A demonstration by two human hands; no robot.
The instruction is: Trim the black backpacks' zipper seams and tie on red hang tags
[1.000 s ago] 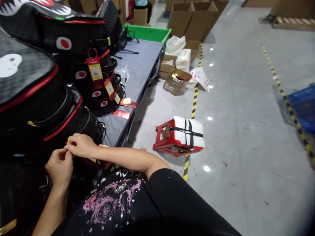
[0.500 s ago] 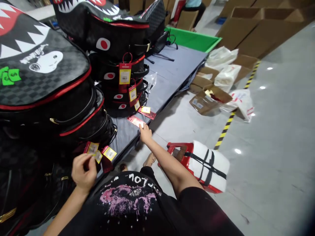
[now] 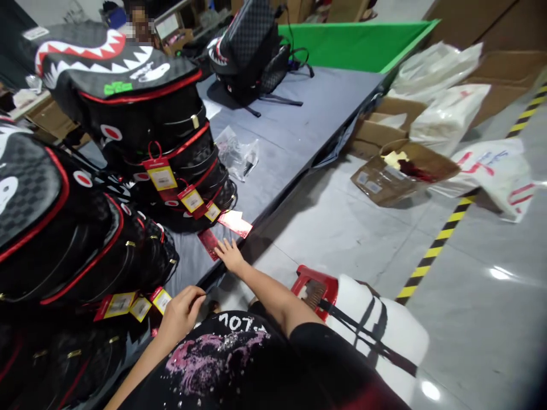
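Red tag [image 3: 207,242] points lengthwise toward table [image 3: 294,131] edge.

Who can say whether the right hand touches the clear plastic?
Apart. The head view shows grey cloth and a red tag between the right hand and clear plastic.

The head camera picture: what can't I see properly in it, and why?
Yellow tags: head view, print too small and blurred.
Red tag by the right hand: head view, too blurred to tell if they touch.
Left hand: head view, anything thin between its fingers is too small to tell.
Near backpack stack: head view, cut off by the left edge.
Red stool: head view, partly hidden by the right sleeve and white pad.
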